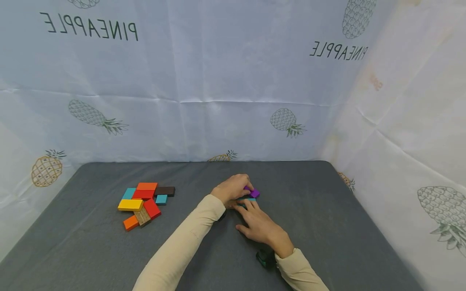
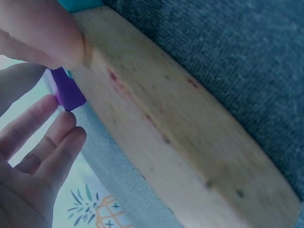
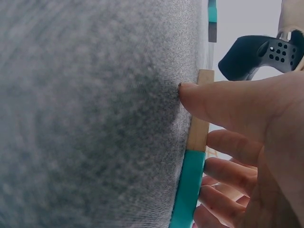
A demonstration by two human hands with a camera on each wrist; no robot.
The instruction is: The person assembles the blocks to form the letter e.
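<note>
At the middle back of the table my left hand (image 1: 233, 188) pinches a purple block (image 1: 255, 194) between thumb and fingers. The left wrist view shows the same purple block (image 2: 70, 92) at the fingertips, beside a long plain wooden block (image 2: 156, 114). A fingertip touches the near end of that wooden block. My right hand (image 1: 260, 224) lies just in front, its fingers fairly straight and spread, touching a teal block (image 3: 189, 187) laid end to end with the wooden block (image 3: 198, 130). Its thumb stands apart from the fingers. Hands partly cover these blocks in the head view.
To the left lies a cluster of blocks, among them a yellow block (image 1: 130, 205), a red block (image 1: 151, 208), a dark brown block (image 1: 165, 191) and an orange block (image 1: 130, 222). A grey cloth (image 1: 327, 226) covers the table; pineapple-print curtains (image 1: 225, 72) hang behind it.
</note>
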